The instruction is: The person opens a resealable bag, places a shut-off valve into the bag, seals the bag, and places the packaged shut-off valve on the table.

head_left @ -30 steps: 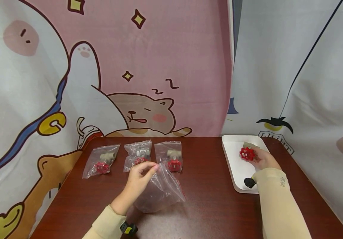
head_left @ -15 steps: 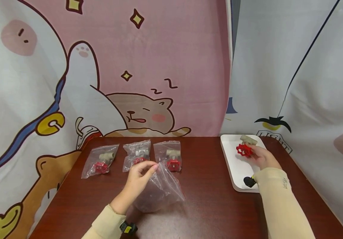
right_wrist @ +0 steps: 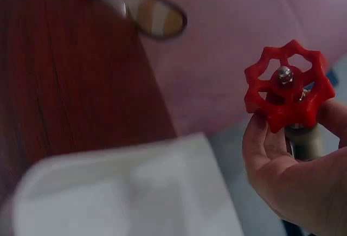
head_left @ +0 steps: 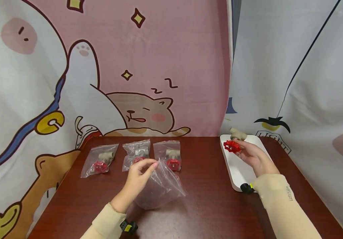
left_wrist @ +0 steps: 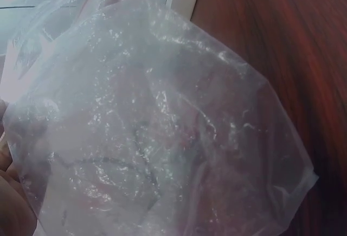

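Between the thumb and fingers of my left hand (head_left: 140, 177) hangs a clear zip bag (head_left: 161, 189), pinched by its top edge. In the left wrist view that bag (left_wrist: 157, 122) fills most of the picture, and no contents can be made out in it. My right hand (head_left: 256, 157) holds a valve with a red handwheel (head_left: 232, 146) and a beige pipe body (head_left: 238, 134), raised over the far end of the white tray (head_left: 241, 169). Close up in the right wrist view, fingers (right_wrist: 257, 141) curl behind the red handwheel (right_wrist: 287, 84), partly hiding the body.
Three bagged valves lie in a row at the back of the dark wooden table (head_left: 210, 205): a left bag (head_left: 100, 161), a middle bag (head_left: 137, 154) and a right bag (head_left: 169, 154). A printed curtain (head_left: 171, 66) hangs behind the table.
My right hand has lifted the valve from inside the tray and carried it left and up, toward the tray's far left corner. The left hand and its bag stay nearly in place.
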`<state>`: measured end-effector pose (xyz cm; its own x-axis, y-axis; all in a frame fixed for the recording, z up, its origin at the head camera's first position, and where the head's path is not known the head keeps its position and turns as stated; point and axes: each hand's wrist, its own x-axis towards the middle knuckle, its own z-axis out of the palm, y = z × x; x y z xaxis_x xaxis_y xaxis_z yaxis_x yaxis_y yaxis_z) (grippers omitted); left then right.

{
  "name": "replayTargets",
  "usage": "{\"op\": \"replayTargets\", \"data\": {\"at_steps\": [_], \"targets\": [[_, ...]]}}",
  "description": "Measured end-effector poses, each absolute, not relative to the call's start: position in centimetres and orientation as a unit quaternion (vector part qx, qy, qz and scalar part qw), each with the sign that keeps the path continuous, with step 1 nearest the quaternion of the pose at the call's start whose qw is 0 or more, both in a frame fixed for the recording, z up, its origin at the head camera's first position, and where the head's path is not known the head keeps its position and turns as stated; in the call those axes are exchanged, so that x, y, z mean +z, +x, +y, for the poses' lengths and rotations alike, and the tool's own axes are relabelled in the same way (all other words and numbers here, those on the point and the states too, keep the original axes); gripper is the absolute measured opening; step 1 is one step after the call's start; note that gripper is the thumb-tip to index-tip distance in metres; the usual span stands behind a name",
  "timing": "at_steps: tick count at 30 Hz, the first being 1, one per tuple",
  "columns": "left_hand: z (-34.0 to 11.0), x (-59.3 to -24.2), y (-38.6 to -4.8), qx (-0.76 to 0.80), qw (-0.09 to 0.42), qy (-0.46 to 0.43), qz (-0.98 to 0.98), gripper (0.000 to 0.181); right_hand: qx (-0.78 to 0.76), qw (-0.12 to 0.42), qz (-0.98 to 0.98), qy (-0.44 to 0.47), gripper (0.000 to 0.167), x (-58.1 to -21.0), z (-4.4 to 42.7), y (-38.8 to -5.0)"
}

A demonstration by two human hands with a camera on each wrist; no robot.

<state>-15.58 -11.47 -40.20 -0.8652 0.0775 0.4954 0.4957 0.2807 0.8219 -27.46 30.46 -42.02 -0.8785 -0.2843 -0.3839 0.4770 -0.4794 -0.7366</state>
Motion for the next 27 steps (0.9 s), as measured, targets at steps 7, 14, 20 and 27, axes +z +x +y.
{"op": "replayTargets", "data": {"at_steps": [7,14,20,27], "targets": [[-11.2,-40.0,-15.6,-0.567,0.188,-0.176,-0.782,0.013,-0.874,0.23,0.426,0.042,0.022,-41.2,27.9,-25.7],[-10.9,-40.1,-15.7,-0.571,0.196,-0.178,-0.777,0.008,-0.871,0.23,0.435,0.011,0.02,-40.7,26.2,-24.0],[-10.5,-40.1,-16.1,-0.583,0.186,-0.179,-0.77,0.006,-0.856,0.204,0.474,-0.002,0.013,-40.6,24.5,-22.5],[-10.0,-40.0,-16.3,-0.593,0.175,-0.179,-0.765,0.006,-0.849,0.15,0.507,0.006,0.01,-40.4,22.3,-21.0]]}}
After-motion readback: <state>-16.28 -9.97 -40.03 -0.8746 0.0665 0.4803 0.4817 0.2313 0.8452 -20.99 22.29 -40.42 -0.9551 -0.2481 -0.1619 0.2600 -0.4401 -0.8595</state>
